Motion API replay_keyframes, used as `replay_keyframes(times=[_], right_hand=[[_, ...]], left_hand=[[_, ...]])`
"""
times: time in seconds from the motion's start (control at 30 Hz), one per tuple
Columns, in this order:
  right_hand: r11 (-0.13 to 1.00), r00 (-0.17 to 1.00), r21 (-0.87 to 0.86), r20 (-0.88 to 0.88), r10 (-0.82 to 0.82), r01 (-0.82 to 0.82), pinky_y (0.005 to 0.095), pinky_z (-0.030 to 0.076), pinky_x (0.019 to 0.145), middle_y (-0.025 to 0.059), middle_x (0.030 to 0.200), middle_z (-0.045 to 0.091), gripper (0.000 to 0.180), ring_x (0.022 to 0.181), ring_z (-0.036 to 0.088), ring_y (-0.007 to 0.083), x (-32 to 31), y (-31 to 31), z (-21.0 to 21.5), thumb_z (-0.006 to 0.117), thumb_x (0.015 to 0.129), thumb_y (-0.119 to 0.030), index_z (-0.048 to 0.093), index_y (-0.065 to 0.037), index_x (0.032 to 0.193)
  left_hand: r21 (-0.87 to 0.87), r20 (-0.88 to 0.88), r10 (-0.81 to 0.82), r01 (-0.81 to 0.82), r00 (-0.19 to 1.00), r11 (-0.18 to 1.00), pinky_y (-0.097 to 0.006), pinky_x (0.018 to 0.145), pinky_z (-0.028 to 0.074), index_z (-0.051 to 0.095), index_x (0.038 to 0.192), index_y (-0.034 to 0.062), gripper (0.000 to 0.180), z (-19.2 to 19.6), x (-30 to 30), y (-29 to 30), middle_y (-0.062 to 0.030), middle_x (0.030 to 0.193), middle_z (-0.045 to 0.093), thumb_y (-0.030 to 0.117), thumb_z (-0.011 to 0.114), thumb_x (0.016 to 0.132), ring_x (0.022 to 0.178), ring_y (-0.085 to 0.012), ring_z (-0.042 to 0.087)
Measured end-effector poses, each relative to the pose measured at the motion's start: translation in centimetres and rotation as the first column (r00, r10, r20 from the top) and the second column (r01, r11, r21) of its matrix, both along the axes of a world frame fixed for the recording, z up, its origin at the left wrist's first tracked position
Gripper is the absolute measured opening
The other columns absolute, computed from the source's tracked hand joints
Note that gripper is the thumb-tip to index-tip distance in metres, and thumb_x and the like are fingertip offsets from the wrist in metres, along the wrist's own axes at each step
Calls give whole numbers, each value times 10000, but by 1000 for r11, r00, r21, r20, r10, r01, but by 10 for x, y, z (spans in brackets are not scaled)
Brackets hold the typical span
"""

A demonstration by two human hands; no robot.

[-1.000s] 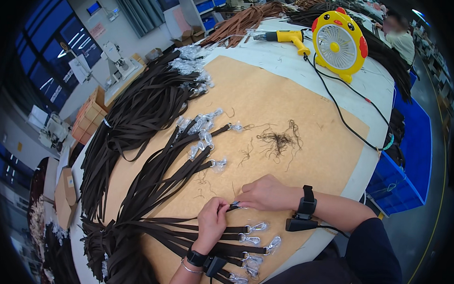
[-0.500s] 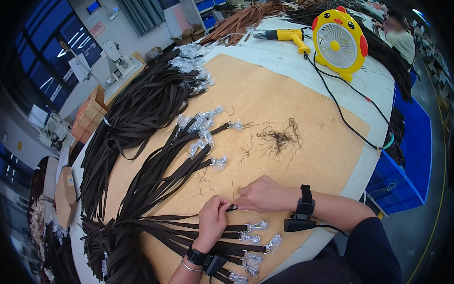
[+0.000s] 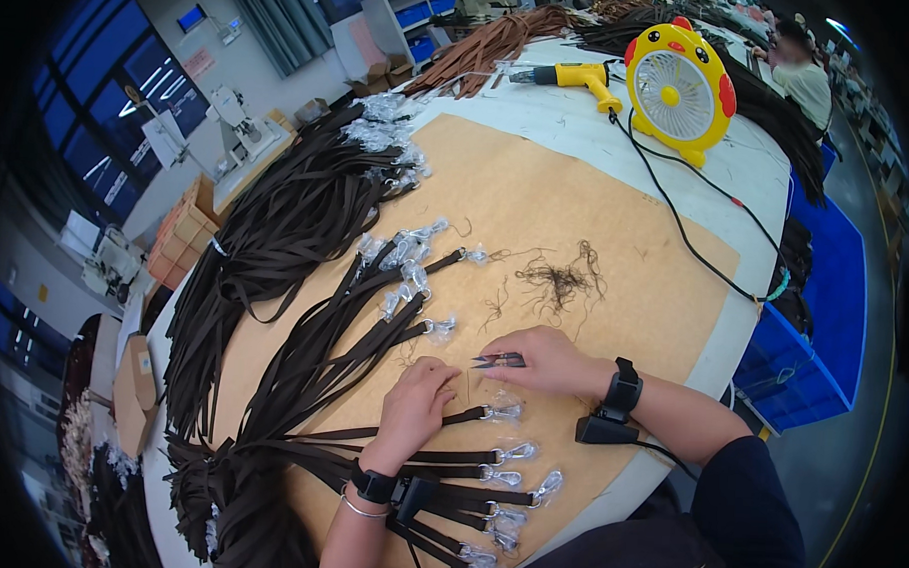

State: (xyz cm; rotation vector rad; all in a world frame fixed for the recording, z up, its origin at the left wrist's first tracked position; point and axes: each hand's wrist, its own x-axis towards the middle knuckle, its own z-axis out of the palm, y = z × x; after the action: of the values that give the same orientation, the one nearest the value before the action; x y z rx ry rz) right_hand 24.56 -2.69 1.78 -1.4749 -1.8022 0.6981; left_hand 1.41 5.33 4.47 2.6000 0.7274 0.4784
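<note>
At lower centre, the right hand wraps its fingers round snips, blades best kept clear of the left hand, its bent fingers' grip unclear.

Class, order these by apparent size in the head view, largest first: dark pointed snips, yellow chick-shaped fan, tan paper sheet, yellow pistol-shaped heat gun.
1. Tan paper sheet
2. Yellow chick-shaped fan
3. Yellow pistol-shaped heat gun
4. Dark pointed snips, partly covered by the right hand
</note>
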Motion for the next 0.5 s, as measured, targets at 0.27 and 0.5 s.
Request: replay_keyframes(times=[0.27,0.5], right_hand=[[996,989,-15,-116,-88,87,398,510,676,116,809,691,260,771,672,281,1,11,-2,541,993,-301,662,-72,1020],[843,767,-323,-623,152,-430,264,540,734,41,1006,671,307,843,635,122,-49,29,2,410,1072,-291,601,-53,1037]], left_hand=[[34,-52,278,-277,959,960,-375,794,514,694,1060,39,209,17,-25,1,-111,939,648,53,668,853,889,-303,642],[74,88,300,-306,950,949,-389,774,512,717,949,27,123,-1,-60,-11,-121,854,667,38,614,882,864,-324,650]])
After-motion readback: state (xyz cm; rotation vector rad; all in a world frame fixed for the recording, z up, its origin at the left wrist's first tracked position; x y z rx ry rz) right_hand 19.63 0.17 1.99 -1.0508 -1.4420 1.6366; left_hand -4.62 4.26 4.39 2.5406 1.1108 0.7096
